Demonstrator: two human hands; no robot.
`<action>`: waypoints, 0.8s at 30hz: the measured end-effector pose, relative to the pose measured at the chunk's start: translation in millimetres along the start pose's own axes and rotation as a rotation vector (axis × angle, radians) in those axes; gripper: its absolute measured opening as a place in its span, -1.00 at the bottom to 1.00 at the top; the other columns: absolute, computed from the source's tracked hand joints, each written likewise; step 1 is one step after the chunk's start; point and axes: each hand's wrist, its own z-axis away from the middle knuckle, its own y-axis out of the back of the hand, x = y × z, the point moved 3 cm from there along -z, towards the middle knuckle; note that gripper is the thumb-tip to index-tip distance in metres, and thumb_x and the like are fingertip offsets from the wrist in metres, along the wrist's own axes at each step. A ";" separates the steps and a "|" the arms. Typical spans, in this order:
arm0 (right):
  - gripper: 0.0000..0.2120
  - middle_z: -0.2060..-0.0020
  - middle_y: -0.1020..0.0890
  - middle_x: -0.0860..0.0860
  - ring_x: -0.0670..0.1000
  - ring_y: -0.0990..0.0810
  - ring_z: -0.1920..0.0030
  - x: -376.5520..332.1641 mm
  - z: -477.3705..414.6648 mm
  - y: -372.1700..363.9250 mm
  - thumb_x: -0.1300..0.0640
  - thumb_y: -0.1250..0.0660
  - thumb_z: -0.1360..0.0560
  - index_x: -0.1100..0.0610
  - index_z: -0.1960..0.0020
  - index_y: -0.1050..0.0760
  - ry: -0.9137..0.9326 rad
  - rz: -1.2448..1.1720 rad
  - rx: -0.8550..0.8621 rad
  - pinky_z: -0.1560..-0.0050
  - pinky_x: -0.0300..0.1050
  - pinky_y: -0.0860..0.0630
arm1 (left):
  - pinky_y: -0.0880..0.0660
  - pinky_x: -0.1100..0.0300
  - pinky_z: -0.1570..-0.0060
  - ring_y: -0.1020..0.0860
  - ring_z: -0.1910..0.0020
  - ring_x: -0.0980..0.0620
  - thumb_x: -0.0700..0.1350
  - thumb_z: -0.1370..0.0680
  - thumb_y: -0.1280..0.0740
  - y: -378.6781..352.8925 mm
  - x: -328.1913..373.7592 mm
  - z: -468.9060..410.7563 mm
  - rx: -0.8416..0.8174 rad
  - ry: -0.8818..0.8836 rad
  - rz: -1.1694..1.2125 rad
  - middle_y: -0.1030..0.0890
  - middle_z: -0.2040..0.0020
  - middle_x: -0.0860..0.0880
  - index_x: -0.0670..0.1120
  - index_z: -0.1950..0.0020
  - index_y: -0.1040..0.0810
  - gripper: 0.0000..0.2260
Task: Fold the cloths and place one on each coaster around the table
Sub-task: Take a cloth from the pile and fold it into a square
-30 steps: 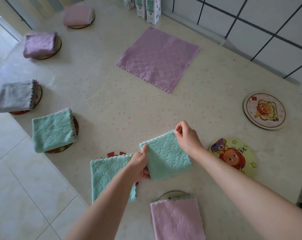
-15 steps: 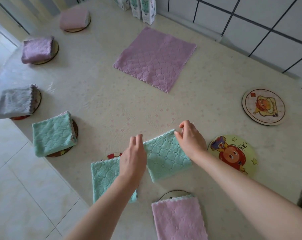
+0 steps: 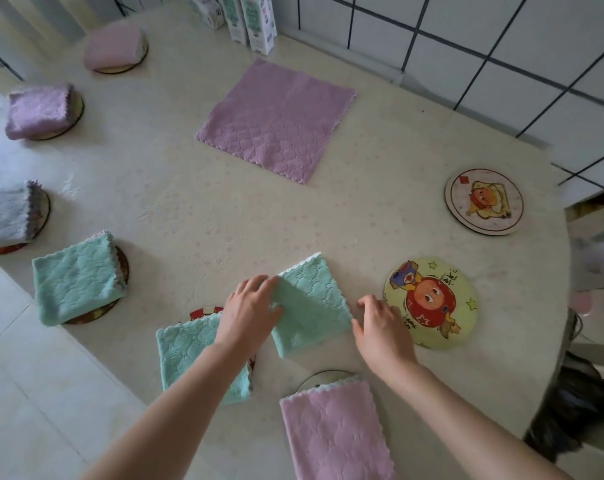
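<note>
Our left hand [image 3: 248, 311] pinches the folded mint-green fleece cloth [image 3: 316, 303]; our relaxed right hand [image 3: 383, 330] lies between it and the round yellow coaster [image 3: 432, 299].

— What sort of place is this?
— A home dining corner: a cream-covered round table [image 3: 362, 216], white wall tiles [image 3: 449, 15], pale floor tiles [image 3: 33, 393], cartoon coasters [image 3: 484, 201], cartons [image 3: 259, 19] by the wall.
</note>
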 end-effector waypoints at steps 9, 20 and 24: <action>-0.83 0.14 -0.54 0.03 0.03 -0.51 0.19 -8.6 -5.9 -0.1 0.14 -0.33 -0.45 0.08 0.01 -0.38 -0.406 -0.734 -0.251 0.20 -0.13 -0.42 | -0.53 0.17 0.14 -0.53 0.02 -0.06 -0.24 -0.48 -0.32 13.9 -2.0 -29.1 -0.149 0.353 0.181 -0.57 -0.03 -0.12 -0.16 -0.19 -0.52 -0.72; -0.78 0.07 -0.60 0.04 0.03 -0.63 0.14 15.4 1.1 19.7 0.14 -0.34 -0.49 0.16 -0.11 -0.46 -0.498 -1.052 -0.214 0.14 -0.11 -0.60 | -0.60 0.12 0.08 -0.60 0.08 -0.08 -0.29 -0.44 -0.41 13.7 13.8 -33.1 -0.302 0.558 0.844 -0.61 0.05 -0.19 -0.19 0.08 -0.56 -0.91; -0.90 0.15 -0.59 0.02 0.01 -0.62 0.19 49.6 3.0 38.2 0.14 -0.34 -0.49 0.13 0.03 -0.48 -0.495 -1.068 -0.116 0.05 -0.03 -0.62 | -0.62 0.20 0.13 -0.63 0.11 -0.04 -0.34 -0.47 -0.38 8.6 50.6 -39.5 -0.338 0.511 1.049 -0.62 0.05 -0.18 -0.27 -0.04 -0.55 -0.84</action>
